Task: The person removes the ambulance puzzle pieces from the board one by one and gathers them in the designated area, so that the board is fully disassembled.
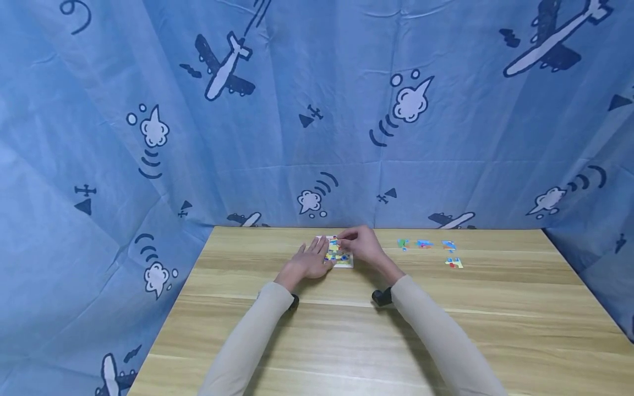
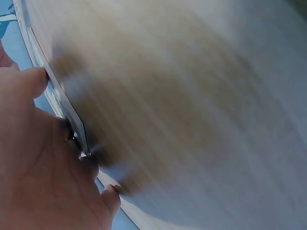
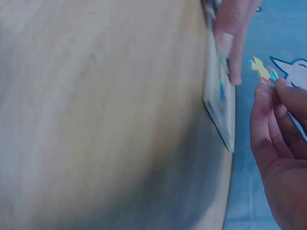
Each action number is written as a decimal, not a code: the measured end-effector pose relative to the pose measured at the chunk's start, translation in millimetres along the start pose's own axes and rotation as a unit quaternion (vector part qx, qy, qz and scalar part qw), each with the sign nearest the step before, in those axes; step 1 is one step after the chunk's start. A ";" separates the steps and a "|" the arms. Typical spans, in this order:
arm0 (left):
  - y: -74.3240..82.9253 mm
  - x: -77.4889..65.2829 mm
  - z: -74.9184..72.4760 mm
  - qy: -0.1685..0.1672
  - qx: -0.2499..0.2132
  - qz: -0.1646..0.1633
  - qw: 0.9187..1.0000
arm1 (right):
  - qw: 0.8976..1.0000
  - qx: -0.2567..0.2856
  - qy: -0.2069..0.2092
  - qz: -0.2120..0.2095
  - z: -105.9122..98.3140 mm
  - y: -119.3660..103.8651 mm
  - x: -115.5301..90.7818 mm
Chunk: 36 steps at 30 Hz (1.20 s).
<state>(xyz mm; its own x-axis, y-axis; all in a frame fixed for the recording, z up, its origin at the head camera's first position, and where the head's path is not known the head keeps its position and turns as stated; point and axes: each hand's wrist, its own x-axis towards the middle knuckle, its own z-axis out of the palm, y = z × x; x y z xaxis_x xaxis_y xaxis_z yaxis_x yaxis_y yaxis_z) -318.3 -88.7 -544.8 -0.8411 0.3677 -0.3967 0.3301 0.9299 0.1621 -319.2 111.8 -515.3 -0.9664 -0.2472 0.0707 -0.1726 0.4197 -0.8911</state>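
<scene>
Puzzle piece (image 3: 260, 71) in right hand (image 1: 364, 245), grip pinched; left hand (image 1: 309, 263) spread on board (image 3: 229, 112).

Your head view looks forward and down from afar at the wooden table (image 1: 327, 341); your wrist views look closely across it, both sharing the puzzle board (image 3: 225, 117).

Beige long sleeves (image 1: 253, 336), black wrist devices (image 1: 381, 297)
</scene>
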 end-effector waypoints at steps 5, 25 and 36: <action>1.8 -2.5 -2.3 0.001 -0.008 -0.005 1.000 | 0.999 0.043 -0.001 0.015 -19.7 -0.6 -3.1; 12.9 -32.8 -12.8 0.039 0.014 0.017 0.999 | 0.999 0.011 0.020 0.039 -83.0 22.6 -37.3; 14.5 -27.0 -11.0 0.017 -0.018 0.000 1.000 | 0.998 0.024 0.028 0.042 -120.9 28.3 -58.6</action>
<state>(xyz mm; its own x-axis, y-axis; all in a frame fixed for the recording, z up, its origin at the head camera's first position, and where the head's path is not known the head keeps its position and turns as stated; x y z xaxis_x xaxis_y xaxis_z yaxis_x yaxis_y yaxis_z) -295.5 -85.2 -521.8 -0.8554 0.3664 -0.3660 0.3149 0.9291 0.1941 -290.5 243.8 -490.5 -0.9865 -0.1628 0.0187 -0.0824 0.3939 -0.9154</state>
